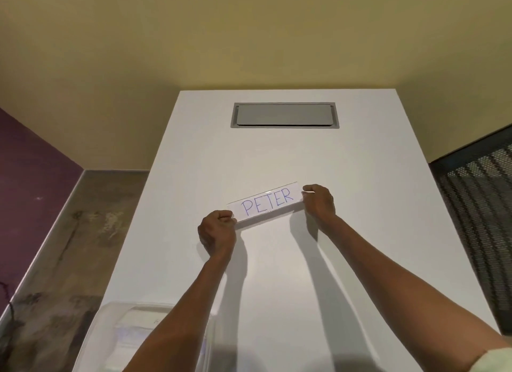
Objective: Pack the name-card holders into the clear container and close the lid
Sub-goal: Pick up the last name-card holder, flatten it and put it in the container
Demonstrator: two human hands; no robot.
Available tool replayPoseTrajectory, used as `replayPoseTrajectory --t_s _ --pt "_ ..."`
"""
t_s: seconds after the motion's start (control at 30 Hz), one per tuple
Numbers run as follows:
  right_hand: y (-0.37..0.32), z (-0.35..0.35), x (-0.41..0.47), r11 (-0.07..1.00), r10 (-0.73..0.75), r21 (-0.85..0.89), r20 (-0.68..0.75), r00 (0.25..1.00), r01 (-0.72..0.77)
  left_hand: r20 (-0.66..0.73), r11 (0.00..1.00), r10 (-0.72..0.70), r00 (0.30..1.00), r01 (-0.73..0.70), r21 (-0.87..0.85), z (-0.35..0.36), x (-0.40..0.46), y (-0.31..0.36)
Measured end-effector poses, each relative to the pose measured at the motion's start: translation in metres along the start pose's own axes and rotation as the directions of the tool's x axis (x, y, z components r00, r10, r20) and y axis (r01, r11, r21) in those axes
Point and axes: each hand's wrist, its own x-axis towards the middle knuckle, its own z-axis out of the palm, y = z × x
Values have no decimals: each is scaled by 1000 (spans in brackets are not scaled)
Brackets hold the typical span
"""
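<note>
Name-card holder (267, 202) reading PETER sits mid-table (277, 155), beyond the clear container (110, 324). Left hand (217, 230) and right hand (318, 201) each pinch 1 end, fingers curled. Lift it level, bring it back, lay flat inside.

- Tabletop (277, 261): plain white.
- Hatch (284, 115) set in the tabletop: grey, with a grey frame.
- Card holder (267, 201): clear, white card inside, "PETER" written in blue-purple.
- Container (122, 335): clear, whitish contents.
- Wall (249, 33): pale yellow.
- Left wall panel (30, 183): purple.
- Floor (83, 224): mottled grey-brown.
- Chair (482, 205): black mesh, fine perforated pattern with dark bars.
</note>
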Motion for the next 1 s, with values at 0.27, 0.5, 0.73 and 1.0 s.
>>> replayPoseTrajectory --t_s 0.27,0.5,0.73,1.0 --pt "50 -10 -21 996 -50 -71 -26 998 48 18 995 59 998 -60 74 17 -13 -12" --pt "70 -2 -31 987 -123 -109 -48 991 117 25 992 69 997 -71 100 21 -12 -22" --pt "76 1 -37 978 -154 -153 -64 986 143 32 985 88 996 -92 149 21 -14 -27" --pt "83 -2 -39 943 -182 -280 21 983 181 69 983 65 995 -75 167 24 -18 -28"
